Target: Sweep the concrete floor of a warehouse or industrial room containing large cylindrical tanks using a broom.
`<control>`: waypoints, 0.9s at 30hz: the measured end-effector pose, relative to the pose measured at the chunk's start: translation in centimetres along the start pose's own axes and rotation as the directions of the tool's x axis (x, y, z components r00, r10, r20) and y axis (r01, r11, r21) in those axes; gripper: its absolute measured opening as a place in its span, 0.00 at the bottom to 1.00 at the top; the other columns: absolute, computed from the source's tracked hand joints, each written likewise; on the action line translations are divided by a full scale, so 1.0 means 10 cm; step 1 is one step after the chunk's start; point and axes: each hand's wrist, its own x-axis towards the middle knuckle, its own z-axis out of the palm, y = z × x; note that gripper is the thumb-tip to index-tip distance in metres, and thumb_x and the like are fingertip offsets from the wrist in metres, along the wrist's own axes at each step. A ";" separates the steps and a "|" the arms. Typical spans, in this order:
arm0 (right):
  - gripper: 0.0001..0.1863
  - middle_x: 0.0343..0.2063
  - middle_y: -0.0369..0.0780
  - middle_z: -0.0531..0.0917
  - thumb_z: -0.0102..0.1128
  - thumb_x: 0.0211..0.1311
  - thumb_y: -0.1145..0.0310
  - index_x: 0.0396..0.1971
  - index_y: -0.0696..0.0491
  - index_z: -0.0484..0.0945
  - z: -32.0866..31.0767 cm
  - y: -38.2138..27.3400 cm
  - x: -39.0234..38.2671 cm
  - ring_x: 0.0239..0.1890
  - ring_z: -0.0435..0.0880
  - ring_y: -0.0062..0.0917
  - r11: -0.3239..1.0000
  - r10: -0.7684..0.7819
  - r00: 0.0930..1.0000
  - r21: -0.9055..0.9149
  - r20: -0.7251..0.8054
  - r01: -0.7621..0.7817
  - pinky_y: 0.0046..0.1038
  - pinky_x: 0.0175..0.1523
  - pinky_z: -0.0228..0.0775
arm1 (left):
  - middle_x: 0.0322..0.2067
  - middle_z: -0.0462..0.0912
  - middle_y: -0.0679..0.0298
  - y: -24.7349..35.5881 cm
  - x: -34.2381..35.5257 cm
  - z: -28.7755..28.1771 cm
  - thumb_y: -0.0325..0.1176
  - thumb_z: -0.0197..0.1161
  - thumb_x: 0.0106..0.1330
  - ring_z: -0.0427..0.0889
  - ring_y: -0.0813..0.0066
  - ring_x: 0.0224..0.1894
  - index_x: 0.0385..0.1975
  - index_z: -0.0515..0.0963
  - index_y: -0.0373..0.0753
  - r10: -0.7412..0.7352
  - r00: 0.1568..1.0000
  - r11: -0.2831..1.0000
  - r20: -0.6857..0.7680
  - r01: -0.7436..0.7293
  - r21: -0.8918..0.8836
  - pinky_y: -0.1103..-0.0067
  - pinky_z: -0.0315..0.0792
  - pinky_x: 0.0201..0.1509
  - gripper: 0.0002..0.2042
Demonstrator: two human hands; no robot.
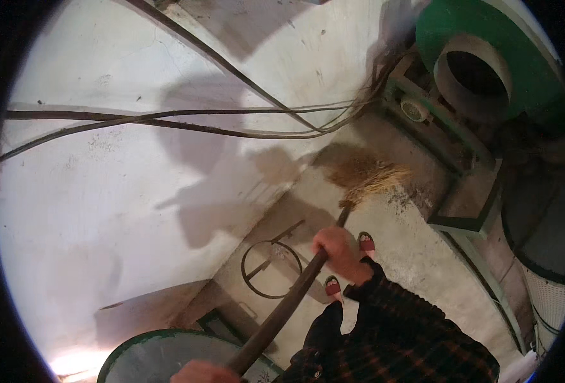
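Down at the bottom of the view, well short of the green machine (480, 38), the left hand (202, 371) is wrapped around the top end of the broom handle (289, 300). Only the knuckles show, but the grip looks closed on the wood, and being at the upper end it's probably the steering hand. Just beside it there's a round green-rimmed drum lid or bin (167, 357), and a bit nearer the machine a wire ring (273, 268) lies flat on the concrete floor (410, 255).

Further up the handle, closer to the machine, the right hand (336, 249) has a full fist around the shaft about mid-length. That's the hand that'd give the push, I reckon, which is why it sits lower down the stick. The plaid sleeve (397, 332) comes in from the lower edge, and two red sandals (349, 265) peek out right under that hand.

The straw broom head (375, 179) is pressed on the floor right at the foot of the machine, bristles splayed out, in the corner where dust and chaff (352, 167) have piled up. Dark cables (167, 118) run along the white wall (104, 191) toward the machine's top, well clear of the broom.
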 end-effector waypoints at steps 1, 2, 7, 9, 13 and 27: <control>0.11 0.20 0.39 0.70 0.62 0.47 0.72 0.20 0.51 0.66 0.05 -0.14 0.07 0.29 0.70 0.39 0.997 -0.071 0.996 -0.018 -0.059 0.070 0.35 0.34 0.58 | 0.16 0.72 0.62 0.17 0.08 -0.06 0.42 0.61 0.62 0.76 0.69 0.19 0.28 0.68 0.38 0.017 0.996 0.998 0.084 -0.022 0.062 0.71 0.75 0.28 0.14; 0.11 0.20 0.39 0.70 0.62 0.47 0.72 0.20 0.51 0.66 0.14 -0.20 0.15 0.29 0.70 0.39 0.997 -0.070 0.996 -0.021 -0.050 0.069 0.35 0.34 0.58 | 0.16 0.72 0.62 0.18 0.12 -0.04 0.42 0.61 0.62 0.76 0.69 0.19 0.28 0.68 0.38 0.019 0.997 0.998 0.074 -0.023 0.060 0.71 0.75 0.28 0.14; 0.04 0.22 0.41 0.70 0.53 0.48 0.77 0.23 0.55 0.67 0.61 0.26 0.26 0.27 0.72 0.38 0.978 -0.077 0.970 0.208 0.230 0.028 0.32 0.31 0.62 | 0.12 0.73 0.62 -0.62 -0.20 -0.07 0.38 0.60 0.62 0.71 0.70 0.12 0.21 0.69 0.39 0.148 0.959 0.976 -0.240 -0.102 0.191 0.80 0.73 0.22 0.13; 0.03 0.20 0.39 0.68 0.50 0.49 0.78 0.22 0.56 0.66 0.67 0.57 -0.15 0.26 0.69 0.27 0.931 0.168 0.951 0.274 0.261 -0.240 0.28 0.32 0.62 | 0.29 0.79 0.60 -0.86 -0.32 -0.04 0.31 0.65 0.55 0.80 0.64 0.36 0.27 0.72 0.37 -0.112 0.934 0.892 -0.338 0.244 0.380 0.74 0.73 0.38 0.08; 0.08 0.18 0.34 0.64 0.55 0.53 0.71 0.20 0.52 0.66 0.53 0.66 -0.55 0.24 0.64 0.19 0.920 0.261 0.942 0.241 0.212 -0.309 0.26 0.32 0.61 | 0.20 0.71 0.55 -0.59 -0.38 0.22 0.28 0.63 0.58 0.73 0.55 0.24 0.19 0.68 0.34 -0.196 0.981 0.975 -0.005 0.196 0.102 0.68 0.65 0.27 0.11; 0.07 0.20 0.39 0.68 0.51 0.54 0.69 0.22 0.53 0.64 -0.23 0.48 0.21 0.26 0.69 0.35 1.000 -0.002 1.000 0.014 0.005 0.002 0.33 0.36 0.59 | 0.15 0.72 0.58 -0.66 0.10 0.52 0.31 0.65 0.54 0.73 0.62 0.17 0.20 0.69 0.35 -0.041 0.984 0.998 0.173 0.033 0.051 0.61 0.71 0.26 0.11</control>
